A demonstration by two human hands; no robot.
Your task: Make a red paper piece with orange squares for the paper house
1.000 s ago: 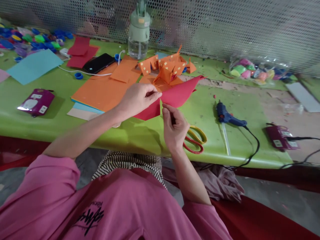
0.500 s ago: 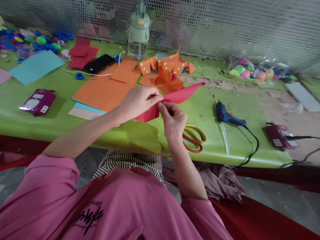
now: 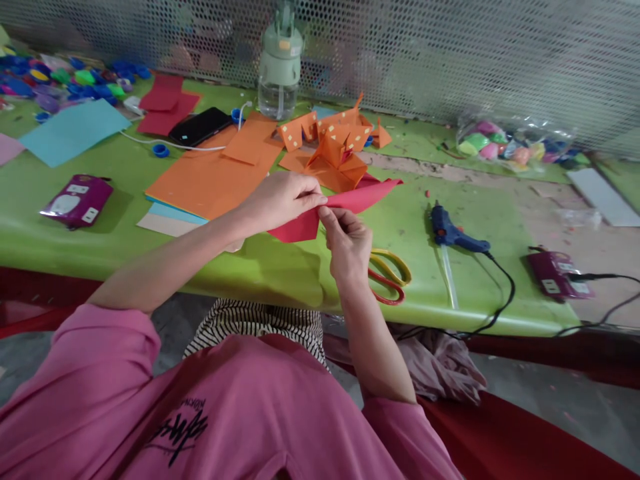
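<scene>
Paper [image 3: 361,196], smooth and red, bends between fingers [image 3: 313,200].

Two hands [image 3: 280,199] [image 3: 351,250], one held sheet [image 3: 364,197]; nearer the worktop's [image 3: 270,273] front edge, two purple boxes [image 3: 79,200] [image 3: 556,272] (well apart), one glue gun [image 3: 453,233], one pair of scissors [image 3: 395,285]; nearer the back, one phone [image 3: 201,127], one bottle [image 3: 280,67].
</scene>
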